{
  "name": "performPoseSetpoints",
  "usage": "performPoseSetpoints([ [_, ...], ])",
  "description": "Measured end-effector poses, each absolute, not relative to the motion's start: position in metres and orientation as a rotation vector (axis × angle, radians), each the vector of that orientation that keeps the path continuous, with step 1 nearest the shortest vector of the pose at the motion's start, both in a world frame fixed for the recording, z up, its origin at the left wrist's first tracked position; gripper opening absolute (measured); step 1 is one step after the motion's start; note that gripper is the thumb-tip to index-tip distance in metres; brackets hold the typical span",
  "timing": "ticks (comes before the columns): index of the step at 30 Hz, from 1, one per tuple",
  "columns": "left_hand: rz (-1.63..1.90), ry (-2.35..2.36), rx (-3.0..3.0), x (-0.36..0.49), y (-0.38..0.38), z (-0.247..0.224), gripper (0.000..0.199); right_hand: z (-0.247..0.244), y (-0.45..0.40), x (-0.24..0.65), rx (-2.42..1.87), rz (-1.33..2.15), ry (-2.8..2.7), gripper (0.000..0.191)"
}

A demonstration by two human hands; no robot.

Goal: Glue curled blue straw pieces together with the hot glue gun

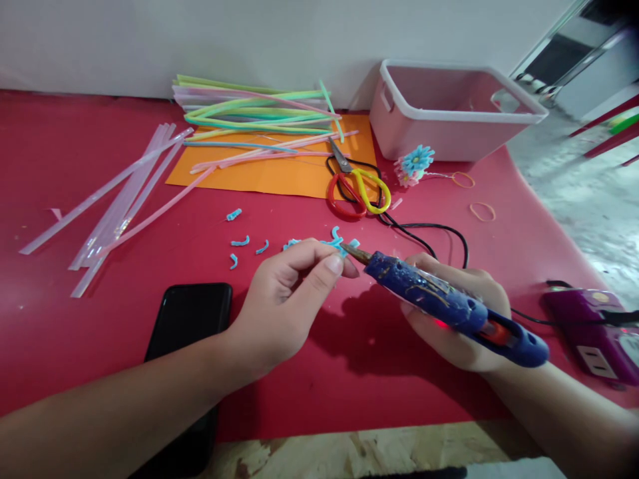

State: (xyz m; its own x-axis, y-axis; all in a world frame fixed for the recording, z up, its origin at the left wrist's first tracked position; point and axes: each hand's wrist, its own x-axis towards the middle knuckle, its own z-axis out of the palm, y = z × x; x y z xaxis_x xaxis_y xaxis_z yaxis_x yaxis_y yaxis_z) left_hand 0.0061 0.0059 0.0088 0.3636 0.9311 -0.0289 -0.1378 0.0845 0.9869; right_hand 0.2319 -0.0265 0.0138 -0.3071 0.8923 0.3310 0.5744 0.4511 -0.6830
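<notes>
Between the thumb and fingers of my left hand (294, 293) is a small blue pipe cleaner piece (336, 234) with several curled arms. My right hand (464, 326) grips a dark blue glue gun (429, 293), worn and smeared with residue. Its metal nozzle points left and meets the blue piece, or nearly so; I cannot tell whether they touch. Short bits of blue pipe cleaner (240, 241) lie on the red table just left of my left hand. Part of the held piece is hidden by my fingers.
Scissors (367, 193) and long pipe cleaners (259, 113) lie on orange card (219, 183). Clear glue sticks (120, 193) are at left, a phone (194, 319) under my left arm. Behind stand a pink bin (429, 133) and flower (417, 160). A purple power socket (592, 332) sits right.
</notes>
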Motion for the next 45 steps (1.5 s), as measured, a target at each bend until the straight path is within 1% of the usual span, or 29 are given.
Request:
performPoseSetpoints([
  [7, 0.978, 0.847, 1.211, 0.0057, 0.0055, 0.0079, 0.023, 0.0111, -0.0268, 0.2321, -1.188, 0.564, -1.995, 0.025],
  [17, 0.963, 0.881, 1.227, 0.0055, 0.0061, 0.0077, 0.024, 0.0156, -0.0286, 0.2342, -1.252, 0.557, -2.056, 0.024],
  [23, 0.969, 0.897, 1.217, 0.0062, 0.0061, 0.0057, 0.023, 0.0137, -0.0289, 0.2342, -1.247, 0.575, -2.047, 0.028],
  [34, 0.985, 0.896, 1.209, 0.0053, 0.0046, 0.0023, 0.022, 0.0099, -0.0273, 0.2341, -1.198, 0.591, -2.000, 0.024],
  [45, 1.002, 0.863, 1.182, 0.0068, 0.0051, 0.0030, 0.020, 0.0116, -0.0291, 0.2342, -1.215, 0.589, -2.011, 0.027],
])
